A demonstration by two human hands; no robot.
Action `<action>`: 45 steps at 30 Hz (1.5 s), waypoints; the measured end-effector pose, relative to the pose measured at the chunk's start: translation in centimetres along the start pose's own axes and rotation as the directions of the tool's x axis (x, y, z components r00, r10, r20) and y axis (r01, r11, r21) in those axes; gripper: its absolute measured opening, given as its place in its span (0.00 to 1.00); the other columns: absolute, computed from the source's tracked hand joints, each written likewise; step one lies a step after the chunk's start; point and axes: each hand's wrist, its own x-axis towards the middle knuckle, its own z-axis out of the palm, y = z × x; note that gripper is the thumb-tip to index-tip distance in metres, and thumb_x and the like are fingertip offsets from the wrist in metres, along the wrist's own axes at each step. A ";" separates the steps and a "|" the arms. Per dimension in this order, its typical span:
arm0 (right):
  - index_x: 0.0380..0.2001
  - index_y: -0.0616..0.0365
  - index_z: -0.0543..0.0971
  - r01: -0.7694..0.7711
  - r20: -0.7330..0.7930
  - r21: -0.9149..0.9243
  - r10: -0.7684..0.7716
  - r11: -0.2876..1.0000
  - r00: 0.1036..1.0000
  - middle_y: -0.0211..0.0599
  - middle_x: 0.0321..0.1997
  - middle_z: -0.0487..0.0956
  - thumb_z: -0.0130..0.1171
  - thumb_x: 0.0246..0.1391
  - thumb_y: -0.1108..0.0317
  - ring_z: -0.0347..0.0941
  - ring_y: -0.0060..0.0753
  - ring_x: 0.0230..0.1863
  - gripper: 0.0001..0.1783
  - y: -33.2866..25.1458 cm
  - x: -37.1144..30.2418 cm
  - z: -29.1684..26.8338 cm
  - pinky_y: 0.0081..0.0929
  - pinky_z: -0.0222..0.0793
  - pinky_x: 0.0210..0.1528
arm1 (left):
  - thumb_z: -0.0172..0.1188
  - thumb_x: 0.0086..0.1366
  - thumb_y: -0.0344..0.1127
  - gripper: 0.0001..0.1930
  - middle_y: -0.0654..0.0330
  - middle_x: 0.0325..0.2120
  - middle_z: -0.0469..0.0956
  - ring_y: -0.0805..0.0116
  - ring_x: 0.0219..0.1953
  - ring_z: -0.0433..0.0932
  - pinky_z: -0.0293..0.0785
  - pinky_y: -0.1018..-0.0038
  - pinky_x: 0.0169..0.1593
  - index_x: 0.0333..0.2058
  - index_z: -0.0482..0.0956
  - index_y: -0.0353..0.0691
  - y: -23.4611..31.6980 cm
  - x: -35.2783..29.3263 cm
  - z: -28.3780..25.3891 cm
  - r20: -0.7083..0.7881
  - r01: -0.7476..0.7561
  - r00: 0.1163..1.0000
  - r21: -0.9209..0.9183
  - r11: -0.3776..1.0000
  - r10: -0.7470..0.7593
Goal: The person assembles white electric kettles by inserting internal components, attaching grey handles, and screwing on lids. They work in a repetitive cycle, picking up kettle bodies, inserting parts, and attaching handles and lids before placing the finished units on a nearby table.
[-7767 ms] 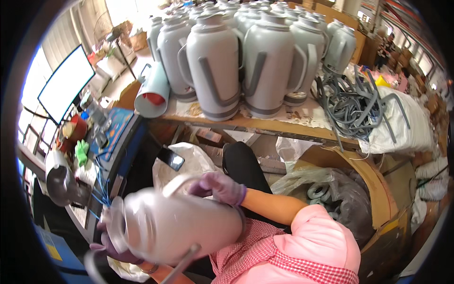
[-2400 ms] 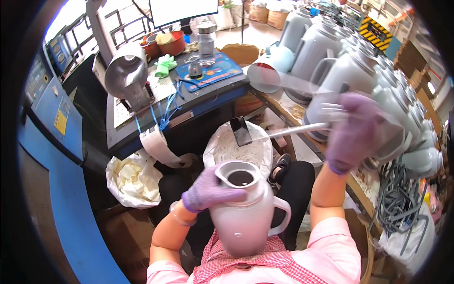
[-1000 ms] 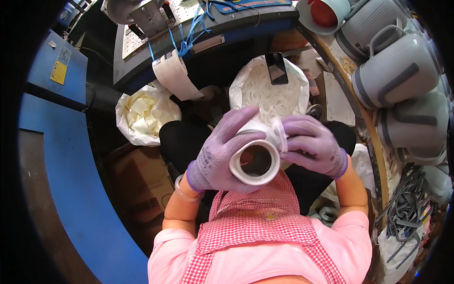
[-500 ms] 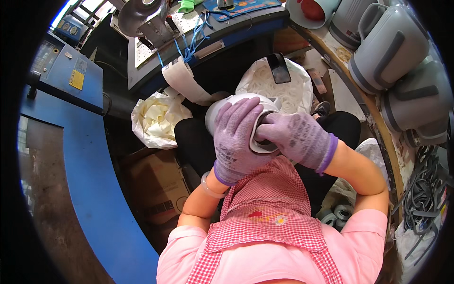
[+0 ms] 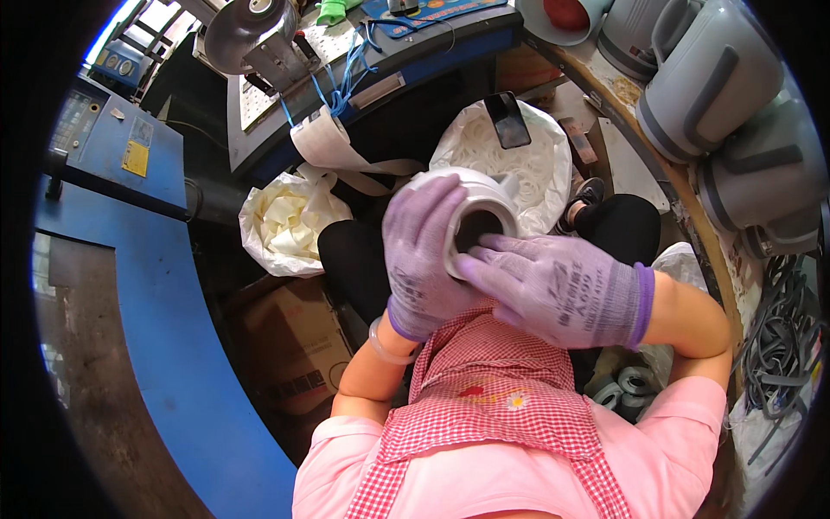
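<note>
The purple-gloved left hand (image 5: 422,259) is curling its fingers around the neck of a pale grey, round-mouthed jug (image 5: 475,183), which is tilting between the black-clothed knees (image 5: 350,259), mouth toward the person. The purple-gloved right hand (image 5: 558,285) is staying loosely spread, nearly straight fingers touching the rim. Beyond, a white sack (image 5: 551,177) is holding translucent rings (image 5: 501,154).

The bench (image 5: 726,268) at right bears grey jugs (image 5: 718,78) and a pale vessel (image 5: 558,33); the desk (image 5: 471,39) at top bears a perforated plate (image 5: 254,101) and a blue mat (image 5: 432,16).
</note>
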 end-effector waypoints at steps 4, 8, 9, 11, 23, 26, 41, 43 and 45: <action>0.64 0.68 0.64 0.068 -0.282 0.533 0.101 0.843 0.954 0.55 0.65 0.69 0.51 0.65 0.63 0.64 0.49 0.68 0.29 3.5 -1.6 -1.7 0.37 0.58 0.69 | 0.80 0.40 0.43 0.40 0.50 0.53 0.74 0.52 0.56 0.74 0.71 0.61 0.60 0.52 0.76 0.33 -0.4 1.0 -2.7 -0.092 0.075 0.993 -0.059 0.995 -0.080; 0.66 0.66 0.64 -0.200 -0.380 0.800 0.736 0.565 0.560 0.49 0.67 0.68 0.47 0.69 0.61 0.62 0.43 0.69 0.28 12.7 -4.9 5.9 0.33 0.56 0.70 | 0.81 0.39 0.45 0.47 0.46 0.56 0.71 0.50 0.57 0.73 0.71 0.59 0.60 0.57 0.70 0.32 -1.5 -0.6 -4.2 -0.330 0.061 0.913 -0.468 0.882 -0.238; 0.66 0.65 0.63 -0.278 -0.394 0.727 0.713 0.628 0.580 0.48 0.67 0.68 0.46 0.70 0.59 0.63 0.41 0.69 0.28 14.7 -6.3 7.3 0.34 0.57 0.69 | 0.80 0.40 0.44 0.49 0.46 0.57 0.71 0.50 0.59 0.72 0.70 0.60 0.61 0.60 0.67 0.31 -2.2 -1.3 -4.7 -0.267 0.061 0.944 -0.439 0.897 -0.195; 0.68 0.61 0.61 -0.448 -0.507 0.318 0.549 0.836 0.664 0.46 0.68 0.67 0.44 0.71 0.54 0.64 0.37 0.67 0.30 15.9 -7.3 8.2 0.34 0.59 0.68 | 0.78 0.42 0.41 0.53 0.44 0.60 0.69 0.51 0.61 0.71 0.67 0.63 0.64 0.65 0.61 0.29 -3.7 -3.0 -5.6 -0.138 0.043 0.985 -0.392 0.919 -0.106; 0.53 0.57 0.78 0.089 -0.335 0.116 -0.045 0.989 0.941 0.45 0.54 0.78 0.67 0.52 0.64 0.73 0.48 0.57 0.24 14.7 17.4 4.1 0.41 0.67 0.61 | 0.74 0.48 0.54 0.65 0.34 0.61 0.65 0.44 0.62 0.69 0.66 0.63 0.65 0.71 0.38 0.29 -3.1 -18.5 0.6 0.601 0.885 0.455 -0.222 0.409 -0.657; 0.53 0.53 0.78 0.161 -0.385 -0.161 -0.212 0.974 0.898 0.43 0.54 0.77 0.70 0.45 0.61 0.66 0.48 0.64 0.29 13.0 24.7 7.5 0.43 0.62 0.66 | 0.74 0.48 0.52 0.63 0.35 0.64 0.61 0.46 0.66 0.65 0.62 0.64 0.67 0.70 0.40 0.28 -2.5 -19.8 0.9 0.556 0.869 0.476 -0.180 0.461 -0.681; 0.42 0.47 0.80 0.328 -0.103 -0.051 -0.332 0.943 0.938 0.31 0.46 0.80 0.68 0.45 0.65 0.75 0.40 0.51 0.18 11.1 23.6 11.0 0.41 0.69 0.57 | 0.74 0.50 0.54 0.65 0.37 0.64 0.62 0.49 0.66 0.65 0.61 0.66 0.67 0.72 0.36 0.33 -6.1 -20.1 0.6 0.685 0.925 0.367 -0.198 0.324 -0.629; 0.45 0.47 0.80 0.356 -0.215 -0.040 -0.356 0.934 0.910 0.35 0.47 0.79 0.68 0.46 0.67 0.75 0.43 0.50 0.19 11.3 27.0 8.7 0.41 0.70 0.53 | 0.74 0.50 0.54 0.66 0.37 0.64 0.62 0.49 0.66 0.65 0.61 0.65 0.67 0.72 0.34 0.34 -6.3 -20.5 1.0 0.681 0.921 0.381 -0.217 0.324 -0.625; 0.43 0.51 0.80 0.233 -0.337 -0.028 -0.229 0.972 0.913 0.36 0.42 0.80 0.68 0.46 0.66 0.76 0.44 0.45 0.18 11.8 30.4 8.3 0.40 0.72 0.51 | 0.74 0.50 0.54 0.66 0.37 0.64 0.63 0.49 0.65 0.66 0.61 0.65 0.67 0.72 0.34 0.35 -6.4 -20.5 0.9 0.690 0.926 0.372 -0.230 0.300 -0.620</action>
